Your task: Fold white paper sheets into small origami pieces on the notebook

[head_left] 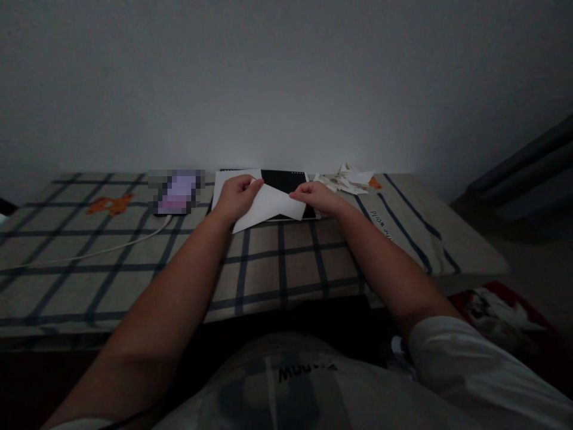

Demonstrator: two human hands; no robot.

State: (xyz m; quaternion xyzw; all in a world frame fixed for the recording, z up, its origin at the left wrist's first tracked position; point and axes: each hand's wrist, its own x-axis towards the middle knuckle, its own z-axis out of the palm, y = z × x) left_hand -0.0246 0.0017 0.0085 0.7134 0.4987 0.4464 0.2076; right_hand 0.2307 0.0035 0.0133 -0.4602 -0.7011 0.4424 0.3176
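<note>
- Head view: a white paper (268,206) lies at the far edge of the tabletop (277,269), over a dark tablet (284,180), straight ahead of both outstretched arms.
- Its long axis runs left to right, tilted, with the left end lower.
- The left hand (237,197) pinches the paper's upper left edge; the right hand (316,197) pinches its right corner. Both are equally near.
- Crumpled scraps (349,179) sit just right of the tablet; a cable (89,254) trails off left.
</note>
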